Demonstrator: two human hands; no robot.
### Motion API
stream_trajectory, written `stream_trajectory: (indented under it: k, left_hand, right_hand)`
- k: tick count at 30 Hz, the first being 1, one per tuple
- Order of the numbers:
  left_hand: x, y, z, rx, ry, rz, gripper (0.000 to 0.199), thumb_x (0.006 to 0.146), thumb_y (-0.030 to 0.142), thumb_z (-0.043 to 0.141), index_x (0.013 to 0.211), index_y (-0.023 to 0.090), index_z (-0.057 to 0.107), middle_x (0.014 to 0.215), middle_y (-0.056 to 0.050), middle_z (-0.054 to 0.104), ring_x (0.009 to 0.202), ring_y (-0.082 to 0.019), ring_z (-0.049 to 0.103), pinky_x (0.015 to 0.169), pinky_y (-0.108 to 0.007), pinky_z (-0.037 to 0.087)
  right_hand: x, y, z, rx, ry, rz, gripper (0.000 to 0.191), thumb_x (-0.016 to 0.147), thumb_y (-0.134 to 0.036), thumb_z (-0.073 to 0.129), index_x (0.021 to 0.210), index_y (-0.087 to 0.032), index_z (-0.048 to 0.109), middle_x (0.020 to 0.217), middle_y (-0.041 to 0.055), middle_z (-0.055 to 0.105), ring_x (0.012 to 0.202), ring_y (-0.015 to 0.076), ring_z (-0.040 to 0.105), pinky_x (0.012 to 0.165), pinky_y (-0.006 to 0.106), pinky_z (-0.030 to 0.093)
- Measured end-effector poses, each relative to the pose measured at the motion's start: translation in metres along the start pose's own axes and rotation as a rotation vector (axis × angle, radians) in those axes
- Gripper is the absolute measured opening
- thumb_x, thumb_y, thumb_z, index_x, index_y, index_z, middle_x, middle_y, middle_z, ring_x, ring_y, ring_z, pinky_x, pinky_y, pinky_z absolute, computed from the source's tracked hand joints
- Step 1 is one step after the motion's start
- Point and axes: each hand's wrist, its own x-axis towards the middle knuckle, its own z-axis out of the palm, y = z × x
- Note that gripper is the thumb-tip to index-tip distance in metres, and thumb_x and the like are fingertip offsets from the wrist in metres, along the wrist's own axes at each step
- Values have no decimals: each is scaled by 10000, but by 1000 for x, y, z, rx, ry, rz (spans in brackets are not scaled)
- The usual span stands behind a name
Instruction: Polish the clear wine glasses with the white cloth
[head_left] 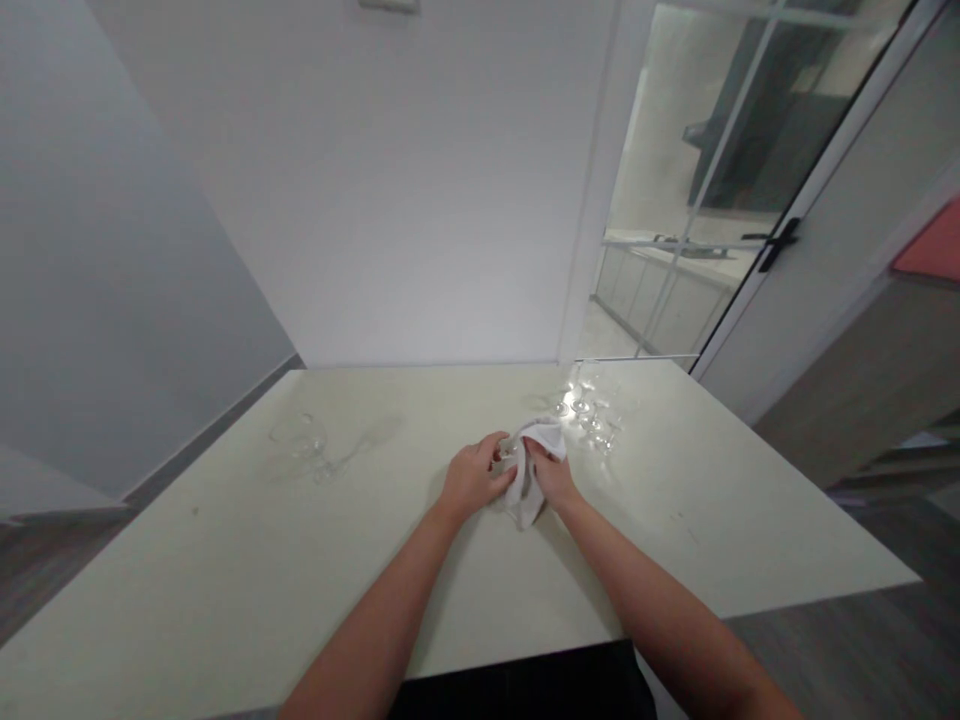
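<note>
My left hand [472, 480] is closed around a clear glass [507, 450], its fingers on the far side and the thumb on the near side. Most of the glass is hidden by the hand and a white cloth [526, 490], so its exact shape cannot be told. My right hand [552, 474] grips the cloth and presses it against the right side of the glass. Folds of the cloth hang down between both hands, over the pale table [247, 560].
Several clear stemmed glasses [591, 412] stand close together beyond my right hand. Another clear stemmed glass [304, 440] is at the table's left. A white wall [420, 220] borders the far edge, and a glass-paned door [675, 200] is at the right.
</note>
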Motion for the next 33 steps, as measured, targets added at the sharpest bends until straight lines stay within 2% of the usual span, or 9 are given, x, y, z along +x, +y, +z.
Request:
stream_trajectory:
  k: [3, 7, 14, 16, 21, 23, 28, 30, 33]
  left_hand:
    - [1, -3, 5, -172, -71, -53, 381, 773, 350, 561, 1129, 217, 531, 737, 5, 588, 639, -129, 533, 622, -229, 405]
    - [3, -3, 4, -556, -280, -126, 367, 853, 409, 431, 1104, 163, 539, 654, 12, 565, 547, -112, 502, 513, -202, 375]
    - [0, 3, 4, -66, -48, -79, 400, 745, 277, 577, 1139, 217, 546, 797, -19, 621, 712, -151, 549, 689, -252, 410]
    - [0, 4, 7, -142, -82, -117, 368, 757, 292, 564, 1113, 200, 554, 751, -16, 613, 675, -150, 544, 657, -251, 414]
    - [2, 4, 6, -667, -377, -166, 361, 796, 407, 515, 1016, 135, 602, 778, -49, 637, 671, -158, 570, 617, -256, 448]
    - [1, 4, 4, -627, -328, -160, 355, 793, 403, 518, 1010, 137, 611, 769, -45, 636, 673, -156, 570, 618, -248, 442]
    - [-1, 6, 5, -193, -47, -92, 367, 771, 338, 551, 1119, 225, 567, 737, 2, 608, 663, -142, 542, 637, -233, 391]
    - [0, 8, 6, -226, -78, -106, 310, 794, 386, 521, 1038, 211, 595, 722, 0, 597, 658, -140, 528, 624, -231, 383]
    - [2, 9, 5, -510, -257, -218, 405, 842, 505, 402, 864, 154, 602, 645, 2, 544, 577, -120, 473, 539, -218, 360]
  right_hand:
    - [-2, -1, -3, 9, -14, 40, 331, 619, -459, 700, 793, -185, 636, 825, 48, 685, 777, 207, 622, 724, 334, 508]
    - [-3, -1, -6, 0, -44, 29, 349, 552, -418, 763, 763, -176, 629, 794, 49, 686, 723, 202, 620, 671, 326, 509]
    - [0, 6, 1, 34, 17, 3, 353, 614, -457, 708, 812, -174, 636, 839, 57, 688, 782, 205, 626, 746, 343, 505]
    - [-1, 7, 0, 38, -1, 7, 352, 599, -441, 722, 810, -175, 630, 833, 51, 683, 772, 199, 621, 743, 337, 505]
    - [-5, 1, -7, 2, -49, 27, 339, 561, -407, 747, 779, -179, 623, 794, 39, 675, 732, 192, 610, 690, 318, 504]
    - [-5, -2, -7, -1, -39, 22, 353, 554, -409, 749, 788, -177, 622, 801, 42, 676, 735, 193, 610, 684, 315, 502]
    - [0, -3, -5, 22, 16, 16, 362, 579, -430, 729, 809, -174, 617, 822, 42, 676, 754, 187, 614, 706, 317, 497]
    - [0, -2, -6, 45, 14, 27, 357, 576, -428, 727, 805, -177, 616, 806, 32, 671, 728, 180, 610, 694, 318, 496]
    - [-3, 1, -8, 61, -15, 60, 340, 549, -409, 742, 761, -182, 605, 759, 20, 662, 684, 174, 597, 674, 320, 498]
